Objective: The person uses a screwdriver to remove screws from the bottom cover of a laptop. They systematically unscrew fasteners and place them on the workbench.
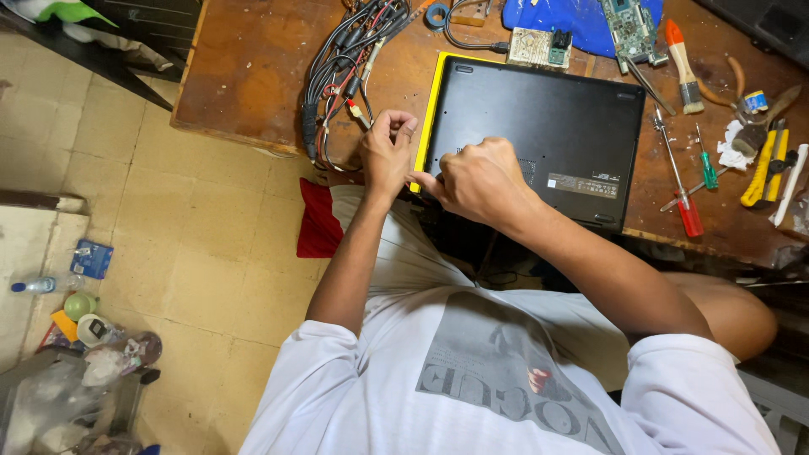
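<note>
A black laptop [548, 126] lies bottom-up on a brown wooden table [244, 76], with a yellow rim [430, 105] showing along its left side. My right hand [480, 181] is curled shut at the laptop's near left corner, fingertips on its edge. Whether it also holds a small tool is hidden. Just left of that corner, my left hand [386, 152] hovers with thumb and fingertips pinched together. Anything between them is too small to see.
A bundle of black and red cables [345, 59] lies left of the laptop. Behind it are a small circuit board [531, 46], a blue cloth [573, 17] and a brush [684, 63]. Screwdrivers [683, 198] and a yellow knife [763, 173] lie to the right. Clutter [93, 337] stands on the tiled floor.
</note>
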